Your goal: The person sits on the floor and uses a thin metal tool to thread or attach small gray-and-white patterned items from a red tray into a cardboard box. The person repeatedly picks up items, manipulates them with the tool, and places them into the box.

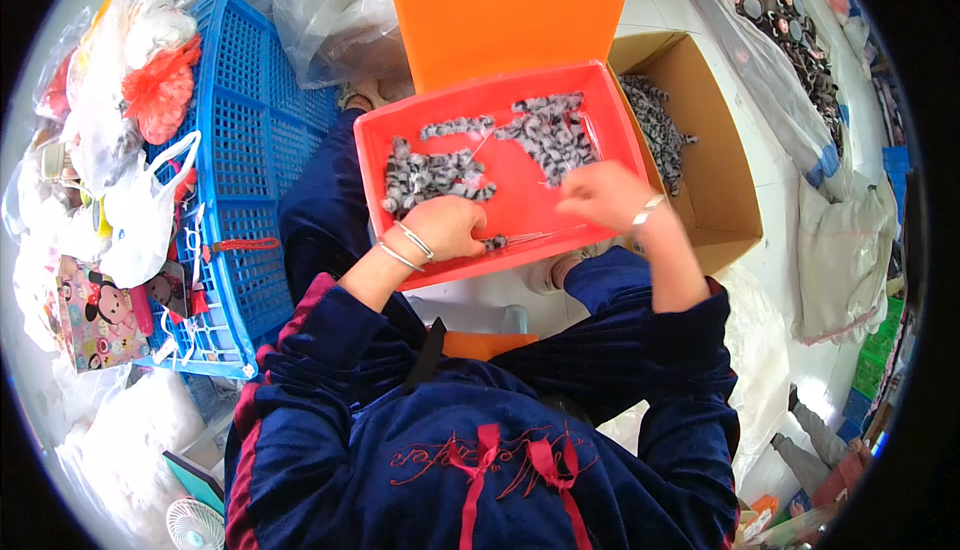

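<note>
A red plastic tray (pixel 512 212) lies across my lap with grey-and-black striped plush pieces in it. One pile of plush strips (pixel 430 178) is at its left, another pile (pixel 552 135) at its upper right. At the tray's near side, my left hand (pixel 450 228) is closed on a small striped plush piece (pixel 494 243). Thin, pale, thread-like lines stretch from that piece toward the right; what they are is unclear. My right hand (pixel 606 196), slightly blurred, hovers over the tray's right side with curled fingers; anything in them is hidden.
An orange stool seat (pixel 510 15) stands beyond the tray. To the right, an open cardboard box (pixel 715 140) holds more striped plush pieces (pixel 655 130). A blue plastic crate (pixel 250 120) with bags against it stands at left. A clear bag of dark plush items (pixel 780 30) lies far right.
</note>
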{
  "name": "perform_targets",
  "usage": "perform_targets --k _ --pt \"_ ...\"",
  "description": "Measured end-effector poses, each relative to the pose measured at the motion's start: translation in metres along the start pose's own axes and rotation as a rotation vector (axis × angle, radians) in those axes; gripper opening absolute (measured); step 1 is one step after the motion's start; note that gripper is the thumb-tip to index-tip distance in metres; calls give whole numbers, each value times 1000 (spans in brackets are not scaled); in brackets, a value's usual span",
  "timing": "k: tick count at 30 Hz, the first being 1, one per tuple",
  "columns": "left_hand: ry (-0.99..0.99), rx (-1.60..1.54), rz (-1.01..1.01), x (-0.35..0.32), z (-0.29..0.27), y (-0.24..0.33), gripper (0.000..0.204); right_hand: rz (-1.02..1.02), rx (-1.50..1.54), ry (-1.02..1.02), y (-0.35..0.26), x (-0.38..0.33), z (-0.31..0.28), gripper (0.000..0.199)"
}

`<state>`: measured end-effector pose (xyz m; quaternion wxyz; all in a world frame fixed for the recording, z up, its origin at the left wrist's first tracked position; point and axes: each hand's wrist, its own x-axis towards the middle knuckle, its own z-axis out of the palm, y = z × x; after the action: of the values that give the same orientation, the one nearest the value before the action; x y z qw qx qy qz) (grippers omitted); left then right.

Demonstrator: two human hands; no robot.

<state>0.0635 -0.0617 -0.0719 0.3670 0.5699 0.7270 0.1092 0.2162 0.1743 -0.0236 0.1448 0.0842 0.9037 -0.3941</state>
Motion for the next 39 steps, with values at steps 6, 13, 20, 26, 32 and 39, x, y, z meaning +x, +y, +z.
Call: perform_targets --k 6,13,20,26,32,39 --pt "226 21 -135 8 13 -1 15 61 -425 -303 -31 48 61 25" --pt "299 -657 -255 -13 -29 -16 14 -12 -485 -204 -30 66 72 21" --pt "552 -779 -167 -25 -17 -22 18 -140 -384 -195 -28 68 78 15" --pt "218 -207 -15 -4 -5 12 24 43 -604 -77 -15 78 61 14" --pt "191 158 94 42 36 29 15 -64 -68 166 0 66 20 12" --pt "155 183 -52 36 16 19 15 39 620 242 -9 40 -17 15"
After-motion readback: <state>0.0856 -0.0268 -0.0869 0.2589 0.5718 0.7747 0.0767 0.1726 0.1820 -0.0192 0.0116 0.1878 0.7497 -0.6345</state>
